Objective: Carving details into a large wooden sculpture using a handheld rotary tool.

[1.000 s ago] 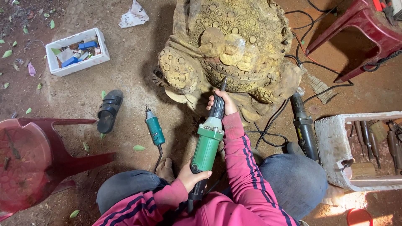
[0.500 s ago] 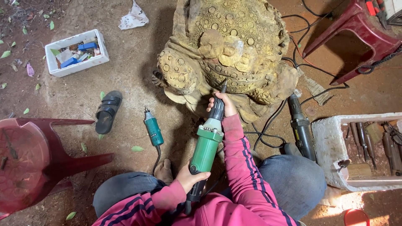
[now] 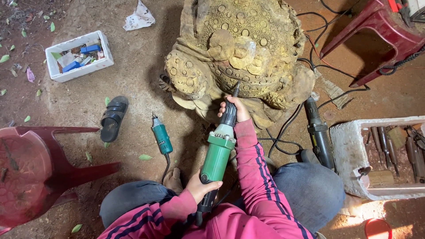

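A large carved wooden toad sculpture (image 3: 241, 48) stands on the dirt ground in front of me. I hold a green die grinder (image 3: 218, 152) pointed at its lower front. My right hand (image 3: 233, 108) grips the grinder's black nose close to the bit, which touches the carving. My left hand (image 3: 200, 186) grips the rear of the green body, near my knee. Both sleeves are pink with dark stripes.
A smaller teal rotary tool (image 3: 161, 137) and a black sandal (image 3: 113, 117) lie left. A black grinder (image 3: 318, 132) lies right beside a white foam box (image 3: 349, 155) of chisels. Red plastic stools (image 3: 40, 163) (image 3: 380, 31), a white box of parts (image 3: 95, 66) and cables (image 3: 310, 66) surround me.
The view has shifted slightly, so the sculpture sits higher in frame. Both hands keep the same grip on the grinder against the carving.
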